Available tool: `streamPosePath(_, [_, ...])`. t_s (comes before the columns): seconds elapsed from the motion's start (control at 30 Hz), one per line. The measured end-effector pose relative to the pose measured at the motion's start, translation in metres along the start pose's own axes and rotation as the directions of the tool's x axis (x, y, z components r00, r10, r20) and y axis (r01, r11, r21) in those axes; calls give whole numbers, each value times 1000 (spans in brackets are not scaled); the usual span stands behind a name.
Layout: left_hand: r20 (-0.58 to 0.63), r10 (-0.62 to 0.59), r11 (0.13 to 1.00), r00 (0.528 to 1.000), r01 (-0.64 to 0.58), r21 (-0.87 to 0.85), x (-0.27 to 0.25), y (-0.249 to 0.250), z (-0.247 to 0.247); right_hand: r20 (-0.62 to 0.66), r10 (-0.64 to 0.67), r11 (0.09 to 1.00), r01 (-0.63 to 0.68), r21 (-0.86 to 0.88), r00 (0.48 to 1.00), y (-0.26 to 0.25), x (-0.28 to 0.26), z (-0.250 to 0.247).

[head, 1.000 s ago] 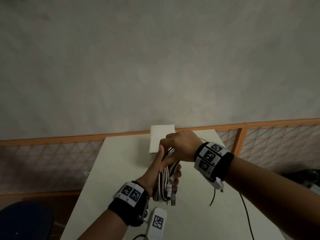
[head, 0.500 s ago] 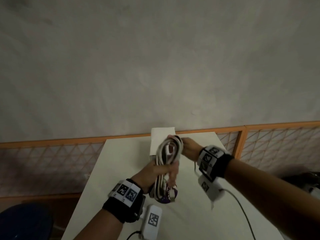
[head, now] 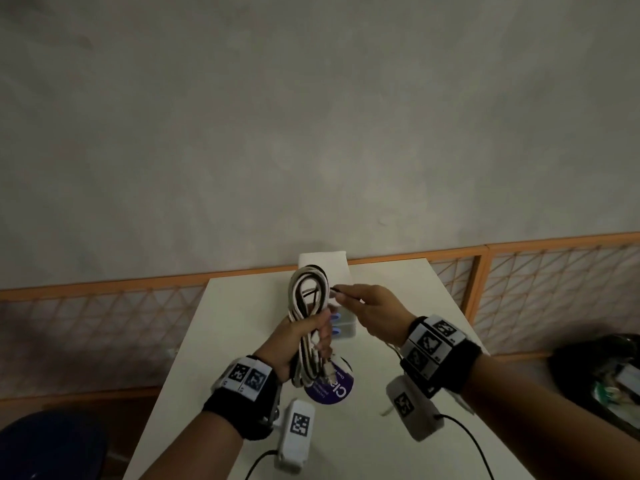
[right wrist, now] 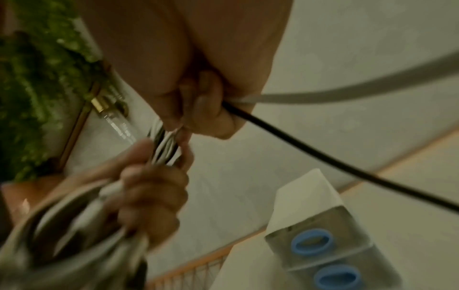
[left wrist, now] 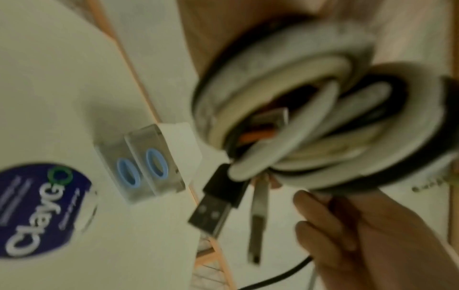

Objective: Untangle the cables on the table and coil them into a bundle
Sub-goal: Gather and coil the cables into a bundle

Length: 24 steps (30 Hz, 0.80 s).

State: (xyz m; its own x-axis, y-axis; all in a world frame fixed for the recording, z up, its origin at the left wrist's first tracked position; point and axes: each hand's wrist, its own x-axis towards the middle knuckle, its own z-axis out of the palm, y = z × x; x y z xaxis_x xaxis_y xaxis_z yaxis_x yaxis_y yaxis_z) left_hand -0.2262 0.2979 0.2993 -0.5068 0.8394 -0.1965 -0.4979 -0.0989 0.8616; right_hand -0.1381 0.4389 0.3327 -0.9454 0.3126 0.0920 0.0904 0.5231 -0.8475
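- The left hand (head: pixel 304 336) is wrapped around the middle of a coiled bundle of white and black cables (head: pixel 309 292), fingers curled round the strands, holding it upright above the white table (head: pixel 239 327).
- The bundle's upper loop rises above the fist; its lower loops hang below it, just over a round dark blue label (head: pixel 330 389) lying on the table.
- In the left wrist view a black USB plug (left wrist: pixel 216 202) and a thin white connector (left wrist: pixel 258 221) dangle out of the coil, both blurred.
- The right hand (head: pixel 372 311) sits just to the right of the bundle, fingers closed in a pinch on a thin black cable end (head: pixel 337 289) at the top of the coil.
- From the right wrist view, that black cable (right wrist: pixel 323 157) runs out of the pinching fingers (right wrist: pixel 206 102), alongside a pale grey strand (right wrist: pixel 347 88).
- Behind the hands, on the far side of the table, stands a white box (head: pixel 323 268) with a clear case holding two blue rings (right wrist: pixel 323 255) at its near end.
- Beyond the table run an orange lattice railing (head: pixel 519 271) and a plain grey wall (head: pixel 311 133).
- Both wrists wear black bands with printed markers.
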Motion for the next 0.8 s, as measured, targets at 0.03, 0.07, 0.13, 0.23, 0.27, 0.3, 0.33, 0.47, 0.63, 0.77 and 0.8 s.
streamPosePath(0.03, [-63, 12, 998, 998, -16, -67, 3, 3, 2, 38, -44, 996, 47, -79, 998, 0, -2, 4])
streamPosePath(0.07, [-115, 16, 991, 993, -31, -129, 5, 7, 5, 87, -92, 983, 104, -150, 992, 1, -4, 10])
streamPosePath(0.13, [-170, 22, 989, 985, -46, -138, 10, 16, 8, 145, -155, 960, 183, -210, 977, 0, -7, 20])
streamPosePath(0.23, [-234, 25, 999, 972, -30, -18, 14, 23, 7, 144, -222, 928, 255, -273, 964, 4, -7, 23])
streamPosePath(0.27, [-245, 8, 1000, 969, -5, 16, 13, 23, 6, 127, -236, 928, 262, -266, 964, 6, -7, 22])
streamPosePath(0.3, [-252, -8, 999, 968, 18, 40, 14, 22, 3, 83, -238, 937, 251, -242, 968, 7, -7, 21])
streamPosePath(0.33, [-246, -21, 998, 969, 34, 49, 14, 21, 1, 3, -225, 955, 221, -197, 974, 7, -6, 20])
streamPosePath(0.47, [-210, -29, 997, 977, 43, 63, 13, 10, 8, -252, -96, 991, 116, 63, 963, -1, 7, 18])
streamPosePath(0.63, [-163, 42, 997, 986, -31, 70, 10, 12, 15, -50, -7, 916, 26, 401, 999, -17, 5, 21])
streamPosePath(0.77, [-89, 21, 996, 996, -13, 91, 6, 15, 15, 106, 21, 978, -42, 203, 994, -6, 9, 10])
streamPosePath(0.8, [-83, 20, 994, 996, -11, 108, 5, 16, 16, 140, 6, 976, -37, 215, 990, -7, 9, 10])
